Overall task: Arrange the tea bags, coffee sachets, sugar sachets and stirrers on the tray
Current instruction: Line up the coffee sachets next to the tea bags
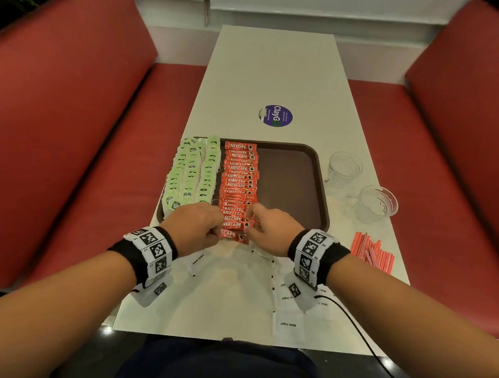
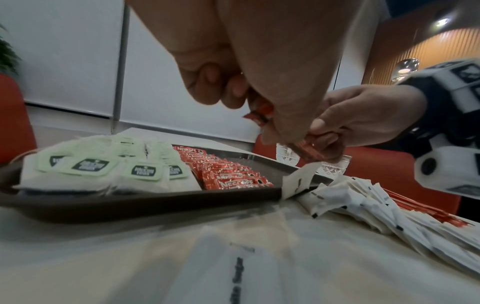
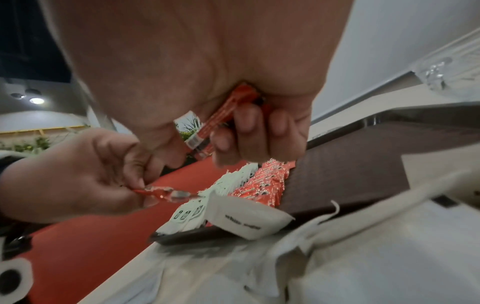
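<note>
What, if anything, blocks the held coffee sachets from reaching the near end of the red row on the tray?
Nothing visible. Both the left hand and right hand hold coffee sachets right over the row's near end on the tray.

Bare forearms, black wristbands (image 1: 330, 261) w/ white blocks of b&w square markers, dark trousers (image 1: 224, 367).

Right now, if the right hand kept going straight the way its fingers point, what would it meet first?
Most likely the column of coffee sachets on the tray. The right hand, gripping a few sachets, points forward-left at its near end beside the left hand; depth is unclear.
</note>
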`<state>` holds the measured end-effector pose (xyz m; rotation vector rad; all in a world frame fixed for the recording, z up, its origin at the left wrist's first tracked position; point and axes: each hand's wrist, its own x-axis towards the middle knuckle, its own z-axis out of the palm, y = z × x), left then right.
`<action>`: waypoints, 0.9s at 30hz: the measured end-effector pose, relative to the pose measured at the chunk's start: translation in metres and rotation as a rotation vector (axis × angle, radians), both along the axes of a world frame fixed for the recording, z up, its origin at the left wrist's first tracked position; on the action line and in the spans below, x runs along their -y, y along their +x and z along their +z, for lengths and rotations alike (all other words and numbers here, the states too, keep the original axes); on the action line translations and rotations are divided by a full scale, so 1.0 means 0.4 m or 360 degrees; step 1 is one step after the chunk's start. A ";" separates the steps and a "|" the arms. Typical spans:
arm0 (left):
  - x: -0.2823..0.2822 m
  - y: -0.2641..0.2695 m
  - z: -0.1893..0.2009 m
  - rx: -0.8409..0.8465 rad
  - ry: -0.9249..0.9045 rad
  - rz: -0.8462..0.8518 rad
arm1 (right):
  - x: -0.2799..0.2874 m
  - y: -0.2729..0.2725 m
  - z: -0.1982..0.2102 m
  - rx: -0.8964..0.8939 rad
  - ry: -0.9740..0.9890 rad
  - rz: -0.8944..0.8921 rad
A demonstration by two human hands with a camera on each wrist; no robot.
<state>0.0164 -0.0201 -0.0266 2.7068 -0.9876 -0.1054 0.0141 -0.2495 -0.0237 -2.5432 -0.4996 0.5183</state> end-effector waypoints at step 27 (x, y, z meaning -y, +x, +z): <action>0.059 0.128 -0.095 -0.0280 0.0273 0.0366 | 0.035 0.096 -0.036 -0.0123 0.0149 -0.0199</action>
